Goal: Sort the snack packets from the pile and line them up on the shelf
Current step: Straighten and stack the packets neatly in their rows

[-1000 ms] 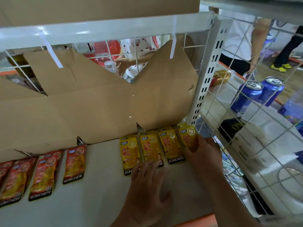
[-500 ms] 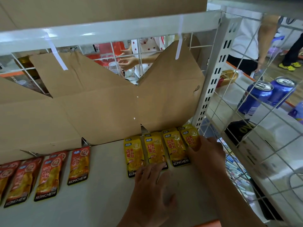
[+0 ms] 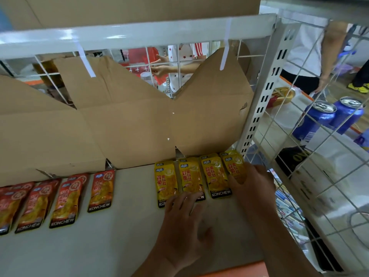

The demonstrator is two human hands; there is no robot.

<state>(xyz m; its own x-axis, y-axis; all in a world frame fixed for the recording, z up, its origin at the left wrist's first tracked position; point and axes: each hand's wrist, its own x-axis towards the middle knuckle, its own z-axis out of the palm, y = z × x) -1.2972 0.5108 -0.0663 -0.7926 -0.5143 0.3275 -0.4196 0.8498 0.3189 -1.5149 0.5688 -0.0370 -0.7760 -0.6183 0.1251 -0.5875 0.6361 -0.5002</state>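
Note:
Several yellow snack packets [image 3: 214, 174] lie side by side at the back right of the white shelf [image 3: 119, 236]. Several red-orange packets [image 3: 65, 200] form a row at the left. My left hand [image 3: 183, 222] lies flat on the shelf, and its straight fingertips touch the bottom edges of the two leftmost yellow packets [image 3: 166, 182]. My right hand [image 3: 251, 184] rests on the rightmost yellow packet [image 3: 233, 166], covering its lower half, beside the shelf's upright post.
Brown cardboard [image 3: 129, 126] lines the back of the shelf. A white slotted post [image 3: 261, 100] and wire mesh [image 3: 319, 136] close the right side. Behind the mesh stand two blue cans [image 3: 329, 116]. People stand beyond the shelf.
My right hand has pressed the rightmost yellow packet down into line with the others. My left hand stays at the packets' lower edges.

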